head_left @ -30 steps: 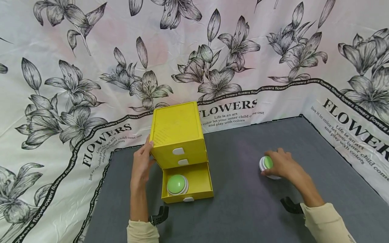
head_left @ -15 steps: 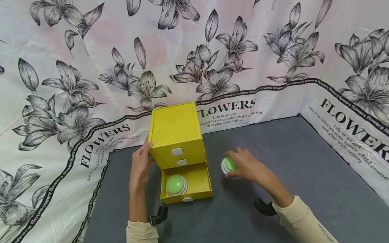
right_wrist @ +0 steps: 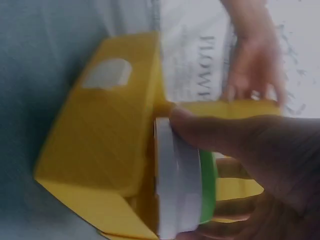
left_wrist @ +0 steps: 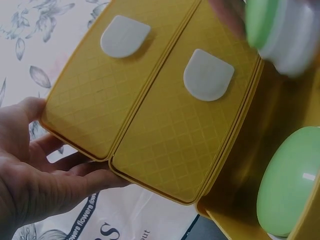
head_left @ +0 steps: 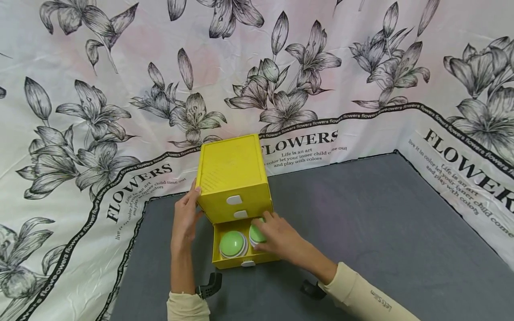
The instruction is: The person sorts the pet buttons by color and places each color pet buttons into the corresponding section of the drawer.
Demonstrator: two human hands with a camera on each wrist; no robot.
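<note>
A small yellow drawer cabinet (head_left: 234,167) stands near the back, with two closed drawers above and its bottom drawer (head_left: 265,258) pulled out. My left hand (head_left: 186,214) grips its left side, thumb at the upper edge and fingers along the side, as the left wrist view shows. A round push button (head_left: 231,244) with a green dome and white base lies in the left half of the bottom drawer. My right hand (head_left: 279,238) holds a matching push button (right_wrist: 182,175) over the drawer's right half, thumb on the white base and fingers around the green dome, tilted sideways.
The grey table (head_left: 345,214) stretches to the right of the cabinet. A white cloth (head_left: 305,102) printed with flowers hangs behind it and along both sides. White tabs (left_wrist: 208,75) stick out from the drawer fronts.
My right hand has carried its push button leftward from the table's right side to over the bottom drawer. My left hand has stayed on the cabinet.
</note>
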